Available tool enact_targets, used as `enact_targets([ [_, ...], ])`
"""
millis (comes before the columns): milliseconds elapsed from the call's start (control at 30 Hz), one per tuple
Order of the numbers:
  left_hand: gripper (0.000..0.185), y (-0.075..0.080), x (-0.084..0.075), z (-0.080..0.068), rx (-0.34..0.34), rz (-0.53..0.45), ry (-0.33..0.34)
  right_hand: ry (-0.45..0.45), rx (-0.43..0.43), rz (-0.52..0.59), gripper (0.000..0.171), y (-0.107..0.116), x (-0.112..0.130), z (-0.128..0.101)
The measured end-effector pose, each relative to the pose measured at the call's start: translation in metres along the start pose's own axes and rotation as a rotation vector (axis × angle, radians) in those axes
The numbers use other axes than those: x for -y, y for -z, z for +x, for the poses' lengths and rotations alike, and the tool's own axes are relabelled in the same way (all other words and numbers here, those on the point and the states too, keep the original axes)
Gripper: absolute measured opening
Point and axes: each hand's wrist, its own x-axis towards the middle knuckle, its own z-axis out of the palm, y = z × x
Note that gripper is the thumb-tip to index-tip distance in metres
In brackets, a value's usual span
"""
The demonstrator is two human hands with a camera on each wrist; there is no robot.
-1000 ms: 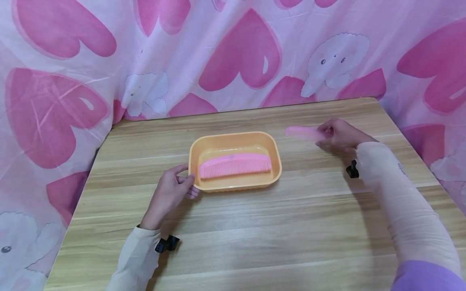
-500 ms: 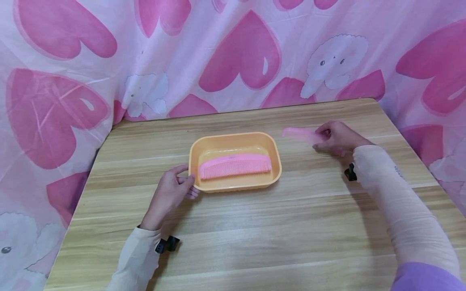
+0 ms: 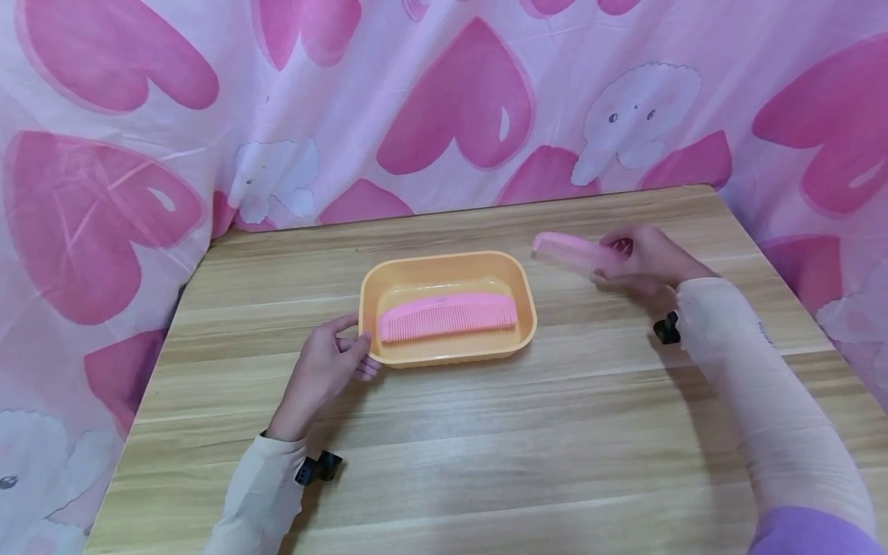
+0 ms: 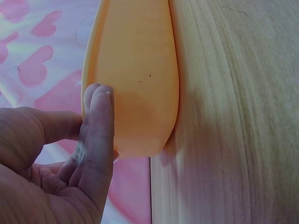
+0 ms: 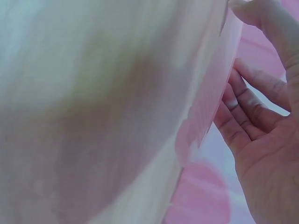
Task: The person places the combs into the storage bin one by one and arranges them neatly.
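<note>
My left hand [image 3: 321, 376] grips the left front corner of an orange plastic basin [image 3: 444, 270], thumb at the rim and fingers against the outer wall, as the left wrist view shows. Inside the basin lies a large pink comb [image 3: 447, 316], teeth facing the near side. To the right of the basin, my right hand [image 3: 650, 258] holds one end of a second pink comb [image 3: 563, 248] over the table. Its free end points left, toward the basin, and its teeth face down and toward me. In the right wrist view this comb [image 5: 208, 105] looks blurred, with the fingertips along its edge.
The wood-grain table [image 3: 486, 462] has its back edge against a pink curtain [image 3: 458, 92] with hearts, which also hangs at both sides. A small black mount [image 3: 319, 468] sits on the left wrist, another black mount [image 3: 667, 329] on the right.
The right hand has shifted the held comb slightly left and tilted it, so its teeth now show more clearly. The left hand, the basin and the comb inside have stayed in place.
</note>
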Motion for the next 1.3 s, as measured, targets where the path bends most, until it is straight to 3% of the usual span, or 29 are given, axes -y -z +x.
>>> enact_targets([
  [167,0.048,0.0,0.0,0.0,-0.003,0.006,0.016,0.144,-0.077,-0.017,0.05,0.006,0.019,-0.004],
  [467,0.048,-0.001,0.0,0.0,-0.011,0.01,0.023,0.282,-0.081,-0.068,0.051,0.007,0.074,-0.007],
  [967,0.048,0.0,0.001,0.001,-0.009,-0.004,0.008,0.529,0.017,-0.102,0.053,-0.025,0.15,0.0],
  [1300,0.048,-0.001,0.002,0.001,-0.016,-0.014,0.004,0.578,0.105,-0.096,0.051,-0.059,0.186,0.006],
])
